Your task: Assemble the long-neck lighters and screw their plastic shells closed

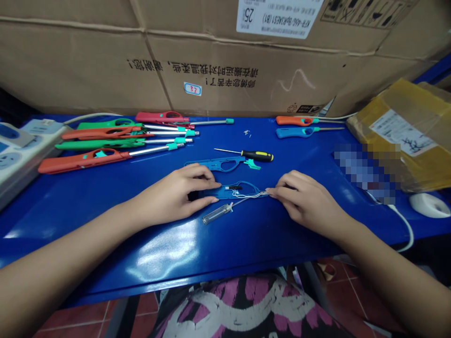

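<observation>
My left hand (178, 192) holds the handle end of an open blue lighter casing half (211, 193), its thumb on the near edge and its fingers on the far edge. Inside the casing are a small black part (235, 188) and thin white wires (252, 195). At the casing's narrow right end, my right hand (306, 197) pinches the wires; its fingertips partly hide that spot. A clear fuel tank (215, 214) with a thin tube lies tilted just in front of the casing. Behind lies another blue casing half (221, 164), beside a turquoise trigger piece (252, 164).
A black-and-yellow screwdriver (259, 155) and small white bits (247, 133) lie farther back. Several long lighters (84, 160) lie at left, two more (296, 132) at back right. A power strip (21, 155), a taped parcel (401, 136) and a large carton (211, 56) border the table.
</observation>
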Available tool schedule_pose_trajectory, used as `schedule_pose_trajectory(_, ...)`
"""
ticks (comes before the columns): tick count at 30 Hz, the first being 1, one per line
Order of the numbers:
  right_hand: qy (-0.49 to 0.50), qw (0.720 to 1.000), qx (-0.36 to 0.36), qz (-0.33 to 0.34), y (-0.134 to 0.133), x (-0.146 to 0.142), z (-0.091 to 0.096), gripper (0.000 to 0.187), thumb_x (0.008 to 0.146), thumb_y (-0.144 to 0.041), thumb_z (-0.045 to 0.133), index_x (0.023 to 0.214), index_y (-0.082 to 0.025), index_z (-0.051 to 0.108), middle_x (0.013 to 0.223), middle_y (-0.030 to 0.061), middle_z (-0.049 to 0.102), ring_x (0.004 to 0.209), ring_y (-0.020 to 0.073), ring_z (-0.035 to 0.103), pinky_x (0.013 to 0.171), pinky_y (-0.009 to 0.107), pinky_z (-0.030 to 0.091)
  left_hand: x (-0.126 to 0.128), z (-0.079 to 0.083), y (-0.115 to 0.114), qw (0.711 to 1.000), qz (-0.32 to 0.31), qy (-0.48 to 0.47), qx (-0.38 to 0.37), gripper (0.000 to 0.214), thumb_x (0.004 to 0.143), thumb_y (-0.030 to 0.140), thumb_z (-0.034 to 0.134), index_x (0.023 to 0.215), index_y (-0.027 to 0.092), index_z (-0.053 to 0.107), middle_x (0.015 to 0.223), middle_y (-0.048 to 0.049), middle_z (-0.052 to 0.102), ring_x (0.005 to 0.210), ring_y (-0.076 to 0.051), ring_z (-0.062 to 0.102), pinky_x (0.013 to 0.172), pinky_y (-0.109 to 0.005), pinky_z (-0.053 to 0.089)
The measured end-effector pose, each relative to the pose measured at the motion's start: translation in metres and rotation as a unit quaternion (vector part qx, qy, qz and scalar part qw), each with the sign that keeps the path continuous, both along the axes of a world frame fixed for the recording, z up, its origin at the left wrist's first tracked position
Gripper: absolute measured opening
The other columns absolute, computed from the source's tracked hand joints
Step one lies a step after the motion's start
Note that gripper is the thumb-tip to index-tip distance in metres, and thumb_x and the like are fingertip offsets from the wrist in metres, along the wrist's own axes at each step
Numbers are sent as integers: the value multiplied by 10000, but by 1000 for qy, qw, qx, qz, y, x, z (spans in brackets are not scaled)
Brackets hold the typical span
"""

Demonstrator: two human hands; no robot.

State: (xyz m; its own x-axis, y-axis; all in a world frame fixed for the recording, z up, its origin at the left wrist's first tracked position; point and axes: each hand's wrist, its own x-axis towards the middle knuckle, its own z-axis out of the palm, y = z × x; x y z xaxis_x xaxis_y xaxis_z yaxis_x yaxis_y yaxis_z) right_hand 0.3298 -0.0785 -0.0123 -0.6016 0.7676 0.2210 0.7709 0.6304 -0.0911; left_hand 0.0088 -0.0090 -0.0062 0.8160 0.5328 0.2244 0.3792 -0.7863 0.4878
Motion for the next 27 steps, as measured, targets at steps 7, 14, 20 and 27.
schedule_pose_trajectory(7,-29,998,-61,4,9,5,15,233,999,-234,514,1060,-218,739,986,72,706,903,230,619,816,396,473,0,0,0,1000,-1,17,3,287,977,337,591,1172,179,730,1129,-95,674,1047,-220,656,956,-375,549)
schedule_pose_trajectory(14,65,995,-71,33,39,-28,61,204,955,-296,588,1104,-230,711,1038,53,740,920,211,676,811,345,493,3,16,-14,997,12,33,75,294,978,370,574,1146,166,703,1141,-99,680,1041,-227,658,931,-369,545)
schedule_pose_trajectory(20,93,981,-13,171,42,-63,29,176,944,-326,571,923,-194,685,957,72,702,888,207,610,821,365,433,7,23,-27,980,-50,140,135,270,963,394,600,888,156,704,815,-49,670,747,-204,645,683,-335,519)
schedule_pose_trajectory(27,150,974,-80,148,35,-69,2,196,929,-380,637,1020,-216,692,1051,54,697,964,201,593,876,367,393,-2,15,-19,994,-14,53,91,165,967,301,614,978,164,706,913,-45,712,821,-184,690,752,-296,531)
